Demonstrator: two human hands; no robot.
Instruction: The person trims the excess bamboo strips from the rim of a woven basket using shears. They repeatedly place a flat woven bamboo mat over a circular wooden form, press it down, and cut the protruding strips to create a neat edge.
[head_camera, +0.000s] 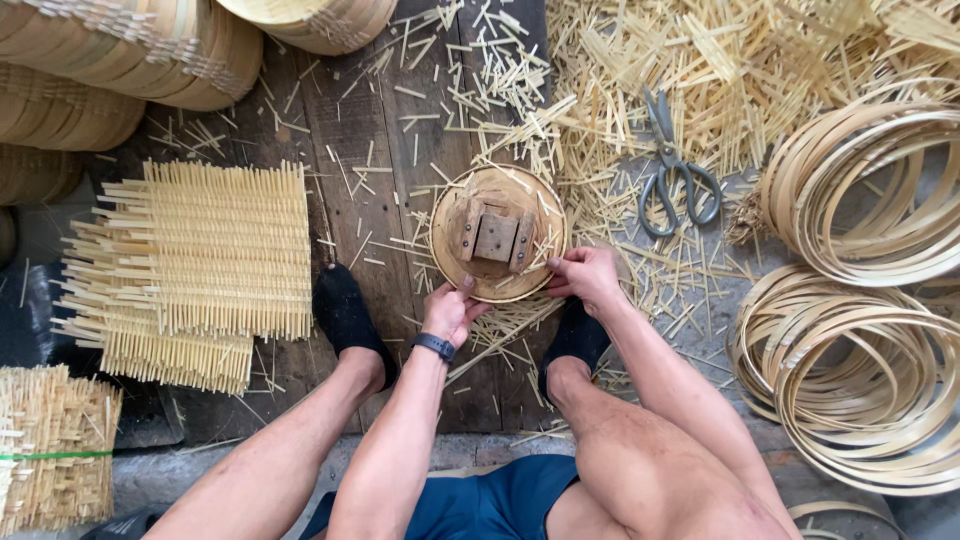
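A round wooden form (497, 232) with a bamboo hoop around its rim and three wooden blocks on top sits on the plank floor between my feet. My left hand (451, 310) grips its near-left edge. My right hand (584, 276) holds its near-right edge, fingers curled on the rim. A dark band is on my left wrist. Loose bamboo slivers lie under and around the form.
Woven bamboo mats (195, 265) lie to the left, with another bundle (50, 445) at the lower left. Stacked baskets (120, 55) are at the top left. Scissors (675, 175) rest on bamboo offcuts (720, 60). Coiled bamboo hoops (860, 330) lie at right.
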